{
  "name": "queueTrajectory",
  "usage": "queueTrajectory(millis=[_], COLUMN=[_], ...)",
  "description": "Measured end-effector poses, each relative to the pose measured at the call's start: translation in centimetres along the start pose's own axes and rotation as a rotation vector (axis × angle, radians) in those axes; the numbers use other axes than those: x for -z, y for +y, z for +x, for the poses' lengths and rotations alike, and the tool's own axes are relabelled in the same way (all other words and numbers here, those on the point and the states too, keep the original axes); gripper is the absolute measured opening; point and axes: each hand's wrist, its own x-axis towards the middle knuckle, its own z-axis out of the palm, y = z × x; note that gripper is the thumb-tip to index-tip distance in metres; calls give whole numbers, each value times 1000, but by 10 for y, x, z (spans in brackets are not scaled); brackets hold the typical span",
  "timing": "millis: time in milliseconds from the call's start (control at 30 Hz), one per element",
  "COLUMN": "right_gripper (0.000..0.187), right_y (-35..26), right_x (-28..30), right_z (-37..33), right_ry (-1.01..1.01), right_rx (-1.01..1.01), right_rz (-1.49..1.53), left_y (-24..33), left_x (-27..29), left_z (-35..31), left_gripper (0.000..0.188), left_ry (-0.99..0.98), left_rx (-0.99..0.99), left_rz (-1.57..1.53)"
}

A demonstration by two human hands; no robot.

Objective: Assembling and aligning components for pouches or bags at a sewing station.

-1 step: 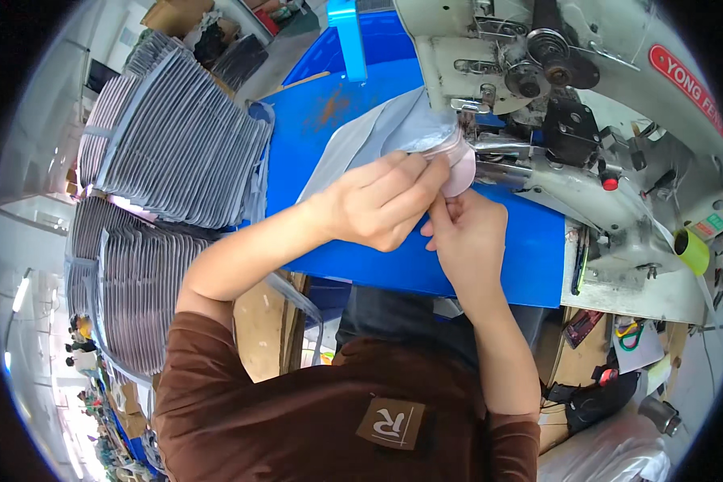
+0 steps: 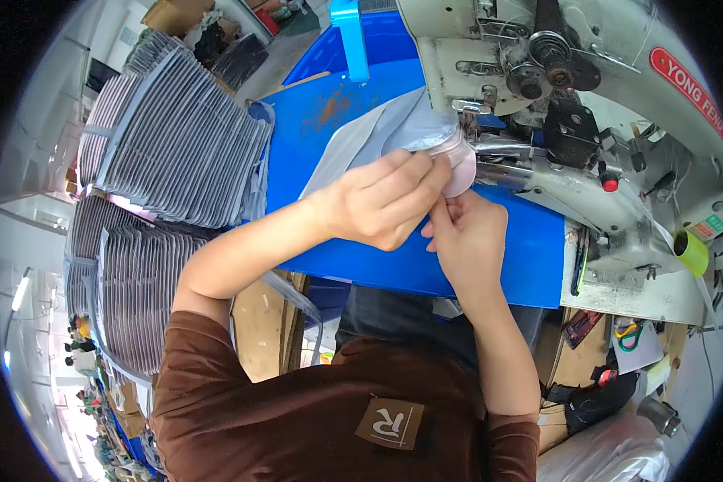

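A light grey fabric piece (image 2: 353, 145) with a rounded pink end (image 2: 463, 175) lies under the head of a sewing machine (image 2: 490, 72). My left hand (image 2: 387, 199) is closed on the fabric by its pink edge, the fingertips pinching near the needle area. Just below and to the right, my right hand (image 2: 472, 241) is closed too, thumb and fingers pinched at the lower rim of the pink end. The fingers partly cover the held edge. Where needle and cloth meet is hidden by machine parts.
Beneath the fabric is a blue work surface (image 2: 394, 265). Bundled stacks of grey fabric pieces (image 2: 177, 136) stand at the left. A blue bracket (image 2: 349, 40) rises at the back. Pens (image 2: 580, 261) lie right of the blue surface; scissors (image 2: 630, 336) sit lower right.
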Motion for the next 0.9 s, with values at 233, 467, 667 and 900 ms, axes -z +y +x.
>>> queueTrajectory(millis=[233, 467, 667, 900], right_gripper=[12, 12, 12, 14], right_y=[18, 25, 24, 26], right_x=[7, 13, 13, 11], right_z=[6, 14, 28, 29], right_ry=[-10, -20, -19, 4], right_rx=[252, 456, 437, 421], right_rz=[-279, -329, -293, -325], left_y=[-2, 19, 19, 20], left_x=[1, -2, -15, -25], left_z=[14, 31, 32, 28], left_gripper=[16, 31, 29, 25], left_ry=[-109, -116, -129, -11], left_rx=[-79, 176, 313, 465], left_rz=[2, -95, -159, -259])
